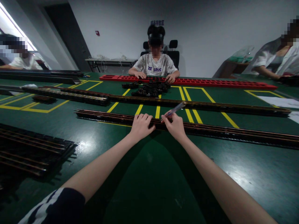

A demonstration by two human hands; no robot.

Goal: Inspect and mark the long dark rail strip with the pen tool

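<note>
A long black strip (217, 130) with copper-coloured lines along it lies crosswise on the green table in front of me. My left hand (141, 126) is closed over this strip, with the fingers across its top and the thumb at the near side. Just to the right, my right hand (174, 124) grips a slim, pen-like tool with a clear handle (177, 108). The handle slants up and to the right, while its lower end points down at the strip between my hands. Fingers partly hide that tip, so I cannot tell whether it touches.
Beyond lies another long dark strip (201, 105), then a pile of small black parts (151, 89) before a red slotted rail (224, 82). Bundled dark strips (30, 149) lie at left. A person (156, 63) sits opposite, hands at the rail; others sit at both sides. Yellow tape (188, 109) marks the table.
</note>
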